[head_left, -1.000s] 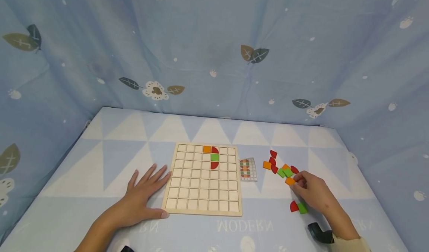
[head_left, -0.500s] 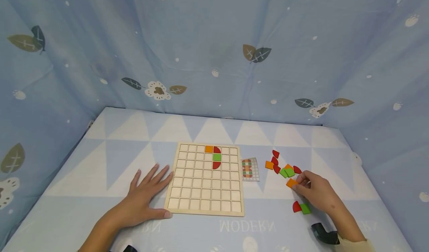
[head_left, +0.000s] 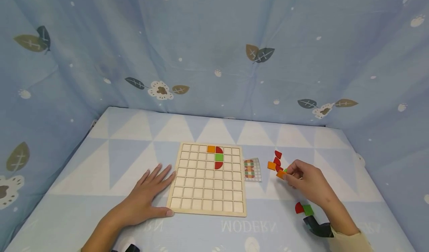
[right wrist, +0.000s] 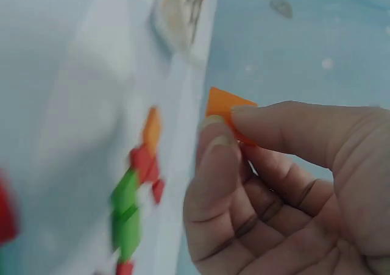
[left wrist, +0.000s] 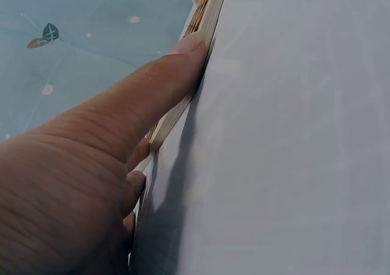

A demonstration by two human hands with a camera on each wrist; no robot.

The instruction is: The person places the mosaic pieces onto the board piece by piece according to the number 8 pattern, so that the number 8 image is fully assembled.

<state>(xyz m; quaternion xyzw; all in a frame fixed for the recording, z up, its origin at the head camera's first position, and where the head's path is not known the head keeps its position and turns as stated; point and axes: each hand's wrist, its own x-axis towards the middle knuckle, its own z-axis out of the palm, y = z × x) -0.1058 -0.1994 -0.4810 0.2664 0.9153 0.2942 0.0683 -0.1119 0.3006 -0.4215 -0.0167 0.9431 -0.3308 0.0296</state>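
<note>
My right hand (head_left: 310, 182) pinches an orange square tile (head_left: 281, 174) between thumb and fingertips; the right wrist view shows the tile (right wrist: 224, 104) held above the table. My left hand (head_left: 140, 198) lies with fingers spread at the left edge of the wooden grid board (head_left: 202, 183), its thumb (left wrist: 183, 58) touching the frame. In the board's upper cells sit an orange square (head_left: 211, 149), a red quarter-round (head_left: 219, 150), a green square (head_left: 219, 157) and another red quarter-round (head_left: 219, 165). Loose red pieces (head_left: 278, 154) and an orange square (head_left: 271, 165) lie beyond the right fingertips.
A small pattern card (head_left: 255, 170) lies against the board's right side. Nearer the front right, a red piece (head_left: 299, 208) and a green square (head_left: 308, 210) touch, close to a black strap-like object (head_left: 318, 227) by my right wrist. A patterned curtain (head_left: 218, 50) stands behind the table.
My right hand has lifted the orange tile from the table and moved it left, over the loose pieces. My left hand stays at the board. The head view has shifted slightly.
</note>
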